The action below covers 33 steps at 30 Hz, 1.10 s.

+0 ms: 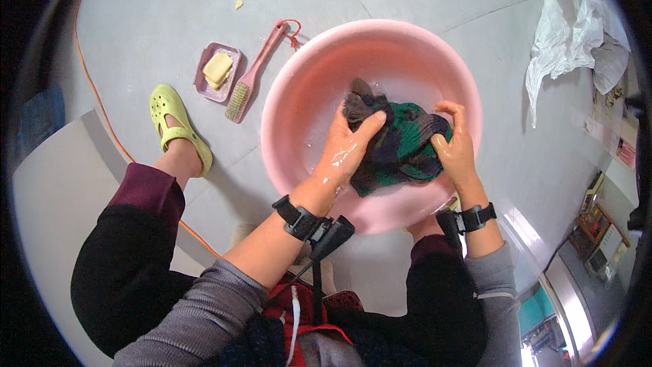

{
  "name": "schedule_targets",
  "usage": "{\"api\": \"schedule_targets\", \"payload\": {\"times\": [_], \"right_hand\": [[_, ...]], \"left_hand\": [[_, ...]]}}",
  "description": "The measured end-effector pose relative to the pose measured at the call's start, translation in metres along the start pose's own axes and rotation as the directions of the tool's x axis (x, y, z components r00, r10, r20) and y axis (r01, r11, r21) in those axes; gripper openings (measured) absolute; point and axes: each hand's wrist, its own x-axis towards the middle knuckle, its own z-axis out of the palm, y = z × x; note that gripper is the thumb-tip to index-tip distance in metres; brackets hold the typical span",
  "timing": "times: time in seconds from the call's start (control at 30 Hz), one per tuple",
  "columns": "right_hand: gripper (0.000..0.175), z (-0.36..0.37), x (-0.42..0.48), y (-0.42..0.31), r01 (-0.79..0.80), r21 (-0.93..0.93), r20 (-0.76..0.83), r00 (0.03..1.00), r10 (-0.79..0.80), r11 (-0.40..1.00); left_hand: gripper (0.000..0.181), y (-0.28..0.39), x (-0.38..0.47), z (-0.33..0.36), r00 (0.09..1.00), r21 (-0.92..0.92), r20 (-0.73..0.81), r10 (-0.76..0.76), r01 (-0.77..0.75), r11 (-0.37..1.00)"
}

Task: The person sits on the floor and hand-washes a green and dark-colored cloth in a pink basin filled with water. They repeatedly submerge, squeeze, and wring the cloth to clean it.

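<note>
A dark green, black and brown knitted cloth (402,137), bunched up and wet-looking, is between my two hands over a pink plastic basin (290,81). My left hand (351,137) grips its brown left end, thumb on top. On the right edge, my right hand (456,145) holds the cloth between thumb and curled fingers. Both hands glisten with wet. Some suds or water show on the basin floor, though the cloth hides much of it.
Left of the basin lie a pink-handled scrub brush (252,74) and a soap dish (202,81) with pale yellow soap (218,69). A soap bit (239,4) lies farther off. An orange cord (104,109) crosses the floor past my green clog (170,112). White plastic bags (563,30) hang at upper right.
</note>
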Motion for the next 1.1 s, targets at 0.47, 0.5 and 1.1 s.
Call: {"api": "schedule_targets", "payload": {"times": [0.47, 0.5, 1.1], "right_hand": [[0.044, 0.043, 0.055, -0.009, -0.336, 0.139, 0.380, 0.887, 0.263, 0.932], [0.041, 0.039, 0.051, -0.013, -0.022, -0.024, 0.352, 0.935, 0.029, 0.999], [0.040, 0.025, -0.014, -0.091, 0.252, 0.211, 0.357, 0.880, -0.315, 0.944]], "left_hand": [[0.068, -0.030, 0.033, -0.024, 0.963, -0.184, -0.050, -0.265, 0.252, 0.950], [0.067, -0.029, 0.036, -0.024, 0.959, -0.234, -0.026, -0.283, 0.269, 0.934], [0.035, -0.021, 0.003, -0.011, 0.862, -0.560, 0.387, -0.328, 0.503, 0.658]]}}
